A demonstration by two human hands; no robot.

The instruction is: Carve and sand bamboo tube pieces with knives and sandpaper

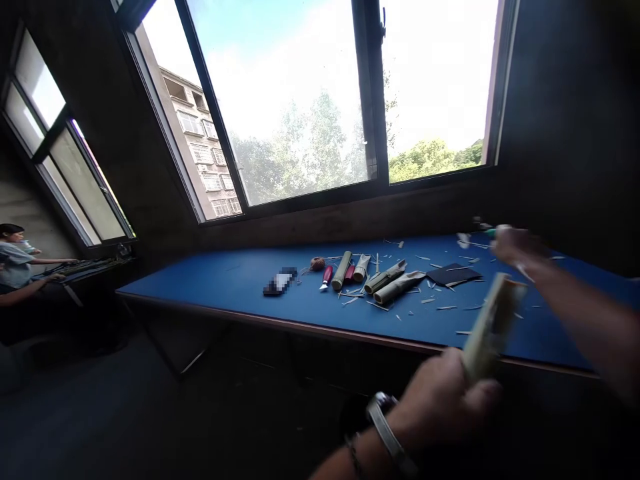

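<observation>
My left hand (445, 390), with a watch on its wrist, is closed around a cut bamboo tube (493, 323). The tube is held upright and slightly tilted in front of the table edge, its top end cut open. Over the far right of the table, my right hand (515, 245) looks closed, but motion blurs it. A small green thing (491, 232) shows at its fingertips; I cannot make out what it is. Several more bamboo pieces (343, 270) lie mid-table, one of them a split tube (397, 288) near the front.
Thin bamboo shavings are scattered over the blue table (220, 280). A dark flat sheet (453, 275), a red-handled tool (326, 277), a ball of twine (317, 265) and a blurred-out phone-like object (280, 283) lie there. Another person (17, 260) works at a far-left table.
</observation>
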